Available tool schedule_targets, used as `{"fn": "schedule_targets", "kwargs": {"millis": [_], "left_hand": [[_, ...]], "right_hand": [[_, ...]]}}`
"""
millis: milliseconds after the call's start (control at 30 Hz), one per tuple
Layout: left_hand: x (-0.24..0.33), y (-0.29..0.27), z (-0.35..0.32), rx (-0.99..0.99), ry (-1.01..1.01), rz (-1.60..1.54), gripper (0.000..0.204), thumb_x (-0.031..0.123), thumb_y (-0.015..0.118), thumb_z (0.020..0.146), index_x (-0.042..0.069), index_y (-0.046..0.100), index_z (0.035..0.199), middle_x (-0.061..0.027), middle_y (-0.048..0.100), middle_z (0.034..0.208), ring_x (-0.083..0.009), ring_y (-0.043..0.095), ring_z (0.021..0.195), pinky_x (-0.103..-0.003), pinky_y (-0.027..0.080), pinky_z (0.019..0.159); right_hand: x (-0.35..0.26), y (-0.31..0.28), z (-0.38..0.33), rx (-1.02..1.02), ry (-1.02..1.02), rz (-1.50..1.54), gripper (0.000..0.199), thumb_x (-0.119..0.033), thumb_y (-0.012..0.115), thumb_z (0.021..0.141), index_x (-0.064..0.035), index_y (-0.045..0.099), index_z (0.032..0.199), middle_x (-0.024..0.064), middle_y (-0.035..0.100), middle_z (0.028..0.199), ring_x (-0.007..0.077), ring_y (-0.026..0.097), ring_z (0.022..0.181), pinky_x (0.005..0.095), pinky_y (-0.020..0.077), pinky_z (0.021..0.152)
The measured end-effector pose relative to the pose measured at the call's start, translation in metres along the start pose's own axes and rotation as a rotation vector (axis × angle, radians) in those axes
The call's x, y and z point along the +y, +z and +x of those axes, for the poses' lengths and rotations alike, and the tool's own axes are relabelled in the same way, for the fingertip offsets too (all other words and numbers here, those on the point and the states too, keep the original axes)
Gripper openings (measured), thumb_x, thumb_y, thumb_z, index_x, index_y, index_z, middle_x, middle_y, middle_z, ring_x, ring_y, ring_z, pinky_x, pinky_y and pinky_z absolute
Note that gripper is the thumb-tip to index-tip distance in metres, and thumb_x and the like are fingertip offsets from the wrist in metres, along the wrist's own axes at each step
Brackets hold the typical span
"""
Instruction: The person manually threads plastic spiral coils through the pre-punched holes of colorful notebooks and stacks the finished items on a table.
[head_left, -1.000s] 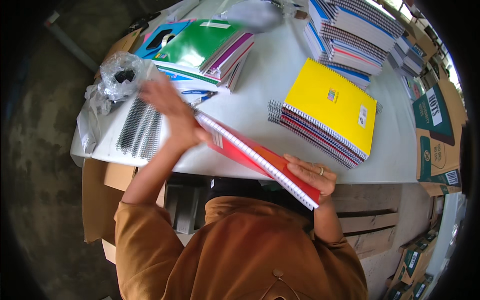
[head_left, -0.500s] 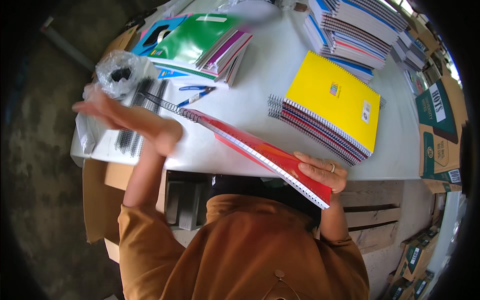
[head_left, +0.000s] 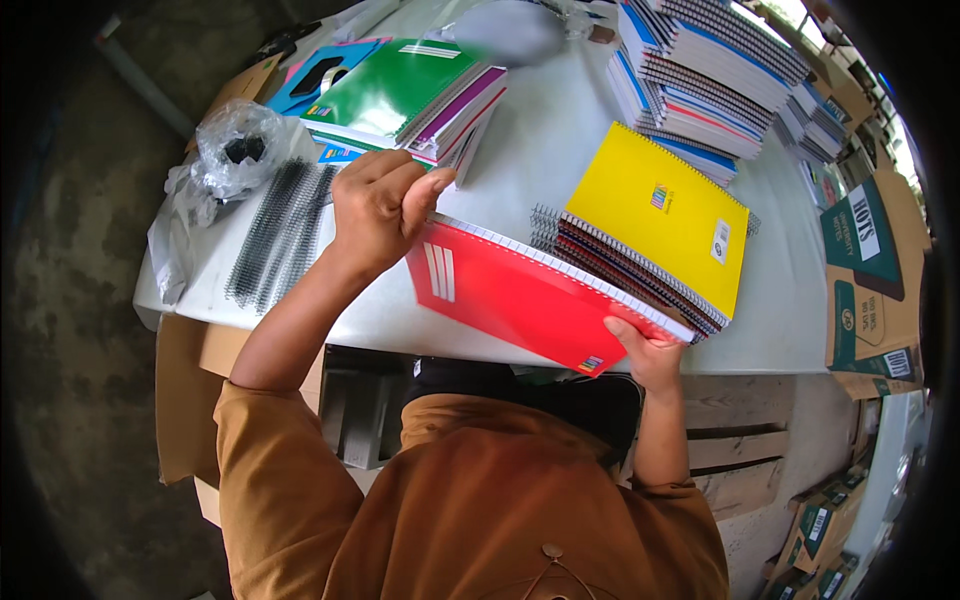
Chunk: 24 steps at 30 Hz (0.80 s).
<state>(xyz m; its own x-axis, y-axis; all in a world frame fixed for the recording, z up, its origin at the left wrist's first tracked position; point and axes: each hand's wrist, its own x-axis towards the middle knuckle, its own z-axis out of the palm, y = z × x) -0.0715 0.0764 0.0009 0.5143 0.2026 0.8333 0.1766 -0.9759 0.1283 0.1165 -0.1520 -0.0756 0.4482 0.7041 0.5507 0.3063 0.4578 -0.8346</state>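
Observation:
A red notebook (head_left: 500, 295) with a punched upper edge is tilted over the table's front edge. My right hand (head_left: 655, 357) grips its right end, thumb across the red cover. At the other end, my left hand (head_left: 385, 205) is closed, fingers curled and thumb by the notebook's upper left corner. Whatever lies inside those fingers is hidden. Beside my left hand lie several black wire coils (head_left: 283, 235). A yellow spiral notebook (head_left: 655, 215) tops a stack just behind the red one.
Green-covered books (head_left: 390, 88) lie at the back left, near a crumpled plastic bag (head_left: 238, 150). Tall stacks of spiral notebooks (head_left: 715, 65) rise at the back right. A cardboard carton (head_left: 875, 285) stands at the right edge, and an open box (head_left: 185, 400) below the left side.
My left hand has swung from the left to the notebook's end and closed. The red cover has turned more into view. The loose coil end and the blue-handled cutting tool are now hidden.

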Motion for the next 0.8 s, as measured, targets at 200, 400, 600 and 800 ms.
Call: {"fn": "schedule_targets", "kwargs": {"millis": [200, 400, 600, 800], "left_hand": [[-0.001, 0.008, -0.007, 0.118, 0.139, 0.157, 0.037, 0.041, 0.063, 0.079, 0.008, 0.051, 0.065, -0.0043, 0.051, 0.067, -0.0237, 0.049, 0.067, -0.033, 0.033, 0.062], [-0.020, 0.016, -0.031, 0.350, 0.214, 0.161, 0.090, 0.072, 0.035, 0.079, -0.001, 0.024, 0.130, -0.0260, 0.030, 0.130, -0.0397, 0.025, 0.121, -0.048, 0.018, 0.098], [-0.003, 0.014, -0.075, 0.054, 0.408, 0.171, 0.103, 0.077, 0.032, 0.075, -0.007, 0.024, 0.135, -0.0272, 0.033, 0.133, -0.0446, 0.019, 0.129, -0.057, -0.006, 0.105], [-0.007, 0.027, -0.042, 0.402, 0.130, 0.217, 0.089, 0.073, 0.024, 0.082, -0.001, 0.040, 0.130, -0.0166, 0.050, 0.124, -0.0357, 0.036, 0.124, -0.051, -0.001, 0.108]], "right_hand": [[-0.004, -0.004, -0.003, -0.152, -0.086, -0.289, 0.025, -0.004, 0.067, 0.075, 0.0034, 0.066, 0.098, 0.0186, 0.067, 0.095, 0.0233, 0.067, 0.083, 0.0275, 0.0520, 0.073], [-0.007, 0.003, -0.002, -0.237, -0.356, -0.361, 0.029, -0.011, 0.069, 0.071, 0.0013, 0.067, 0.098, 0.0201, 0.065, 0.099, 0.0258, 0.067, 0.085, 0.0300, 0.0536, 0.076], [-0.009, 0.006, 0.000, -0.192, -0.355, -0.316, 0.023, -0.009, 0.069, 0.071, 0.0012, 0.067, 0.092, 0.0206, 0.066, 0.096, 0.0267, 0.067, 0.084, 0.0313, 0.0543, 0.073], [0.000, 0.011, -0.005, -0.135, -0.284, -0.198, 0.024, -0.004, 0.065, 0.075, 0.0088, 0.063, 0.095, 0.0217, 0.066, 0.094, 0.0296, 0.066, 0.087, 0.0334, 0.0535, 0.077]]}}
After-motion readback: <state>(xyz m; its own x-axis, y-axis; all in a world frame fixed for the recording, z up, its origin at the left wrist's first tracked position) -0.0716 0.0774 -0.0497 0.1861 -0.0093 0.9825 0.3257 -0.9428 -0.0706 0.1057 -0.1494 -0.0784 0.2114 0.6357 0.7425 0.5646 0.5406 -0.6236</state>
